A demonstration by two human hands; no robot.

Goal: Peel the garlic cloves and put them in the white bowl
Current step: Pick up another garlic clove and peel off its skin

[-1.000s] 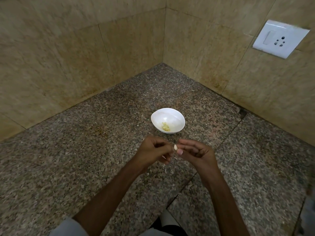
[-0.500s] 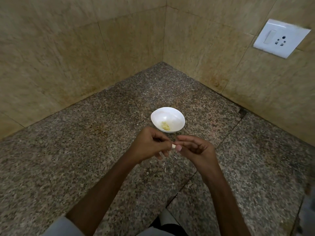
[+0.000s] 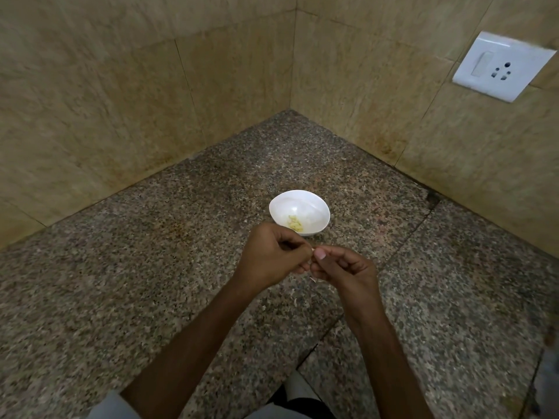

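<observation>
1 garlic clove [image 3: 312,251] — axis hidden — pinched by left hand [image 3: 272,257], right hand [image 3: 344,267].

Dim, warm, even light; soft focus, wide-angle edge bending.

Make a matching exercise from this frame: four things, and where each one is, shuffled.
Things:
1. bowl
2. socket
3. garlic clove
4. peel scraps

Places:
A. on the wall, upper right
B. pinched between left hand and right hand
C. on the counter, beyond the hands
D. scattered on the counter below the hands

Pairs: 1-C, 2-A, 3-B, 4-D
</observation>
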